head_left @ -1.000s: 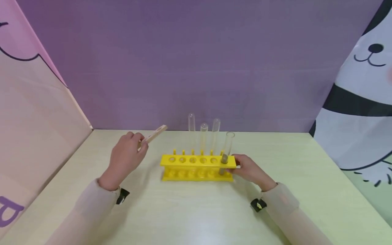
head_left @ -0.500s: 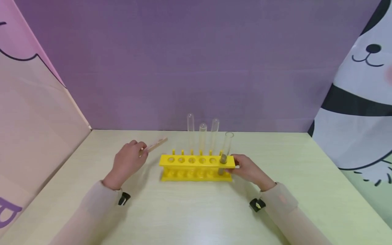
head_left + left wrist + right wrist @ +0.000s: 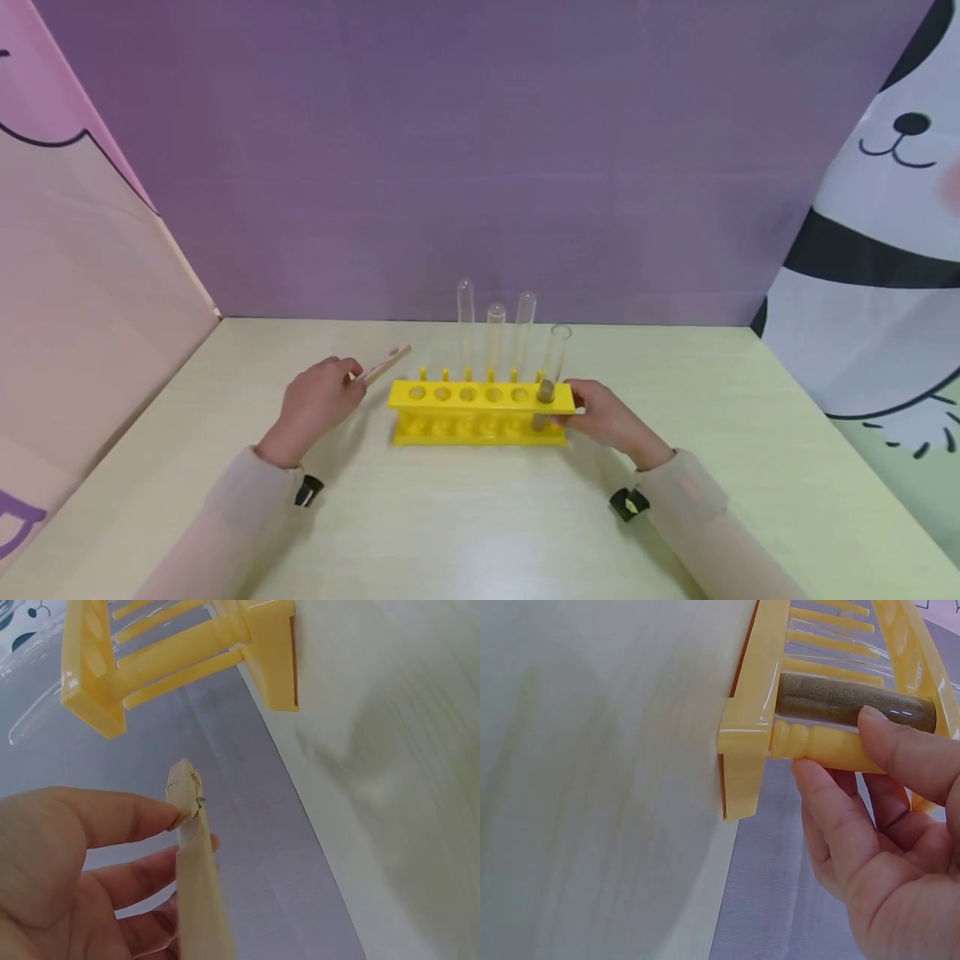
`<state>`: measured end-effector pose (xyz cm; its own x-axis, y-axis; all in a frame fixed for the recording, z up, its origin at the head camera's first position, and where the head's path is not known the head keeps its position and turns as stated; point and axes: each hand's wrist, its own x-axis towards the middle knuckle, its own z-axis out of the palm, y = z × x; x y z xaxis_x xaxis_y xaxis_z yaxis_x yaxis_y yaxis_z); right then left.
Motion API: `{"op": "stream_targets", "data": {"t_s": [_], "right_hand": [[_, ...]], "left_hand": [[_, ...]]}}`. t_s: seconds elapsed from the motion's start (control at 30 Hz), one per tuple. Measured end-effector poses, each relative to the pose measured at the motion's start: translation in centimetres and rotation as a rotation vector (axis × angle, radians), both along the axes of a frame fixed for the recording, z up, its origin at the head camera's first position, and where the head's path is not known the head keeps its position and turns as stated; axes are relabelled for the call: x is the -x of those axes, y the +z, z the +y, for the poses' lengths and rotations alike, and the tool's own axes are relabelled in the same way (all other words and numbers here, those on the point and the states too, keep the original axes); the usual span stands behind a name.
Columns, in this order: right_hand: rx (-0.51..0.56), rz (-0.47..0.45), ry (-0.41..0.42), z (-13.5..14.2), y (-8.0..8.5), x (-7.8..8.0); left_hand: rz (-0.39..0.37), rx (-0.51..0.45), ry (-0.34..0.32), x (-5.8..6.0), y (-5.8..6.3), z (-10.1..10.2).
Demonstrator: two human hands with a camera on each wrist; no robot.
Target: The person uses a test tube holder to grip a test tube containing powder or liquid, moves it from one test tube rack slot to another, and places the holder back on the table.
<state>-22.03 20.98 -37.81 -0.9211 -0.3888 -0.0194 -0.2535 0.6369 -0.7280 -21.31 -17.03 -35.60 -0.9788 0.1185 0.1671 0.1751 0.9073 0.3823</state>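
My left hand [image 3: 318, 404] pinches a wooden test tube clamp [image 3: 392, 362] between thumb and fingers, left of the yellow test tube rack [image 3: 480, 407]. The left wrist view shows the clamp's hinge end with its small metal spring between the fingers. At the rack's right end, my right hand [image 3: 617, 423] grips the yellow end post [image 3: 840, 750], its thumb reaching toward the filled tube. That test tube [image 3: 555, 358] stands mouth up in the rightmost hole, slightly tilted, with grey-brown material in its lower part.
Three clear test tubes, such as the left one [image 3: 466, 321], stand upside down on pegs along the rack's back. A pale wooden table [image 3: 465, 517] carries the rack. A purple backdrop [image 3: 480, 167] rises behind the table, with printed panels at both sides.
My left hand has come down and slightly right with the test tube clamp, lowering its far end. The right hand stays on the rack, which stands where it was.
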Motion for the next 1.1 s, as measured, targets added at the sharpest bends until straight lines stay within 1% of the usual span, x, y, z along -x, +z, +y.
{"op": "stream_targets", "data": {"t_s": [0.2,0.37,0.6,0.87,1.1], "right_hand": [[0.004,0.010,0.007,0.1,0.0,0.0],[0.011,0.001,0.006,0.1,0.0,-0.1],[0.019,0.011,0.015,0.0,0.1,-0.1],[0.019,-0.012,-0.001,0.0,0.1,0.0],[0.031,-0.006,0.015,0.0,0.2,-0.1]], "left_hand": [[-0.043,0.030,-0.017,0.3,-0.1,0.1],[-0.097,0.076,-0.018,0.7,-0.2,0.2],[-0.165,0.115,-0.014,1.0,-0.9,0.6],[-0.271,0.150,0.011,1.2,-1.5,1.2],[-0.327,0.183,0.020,1.2,-1.4,1.6]]}}
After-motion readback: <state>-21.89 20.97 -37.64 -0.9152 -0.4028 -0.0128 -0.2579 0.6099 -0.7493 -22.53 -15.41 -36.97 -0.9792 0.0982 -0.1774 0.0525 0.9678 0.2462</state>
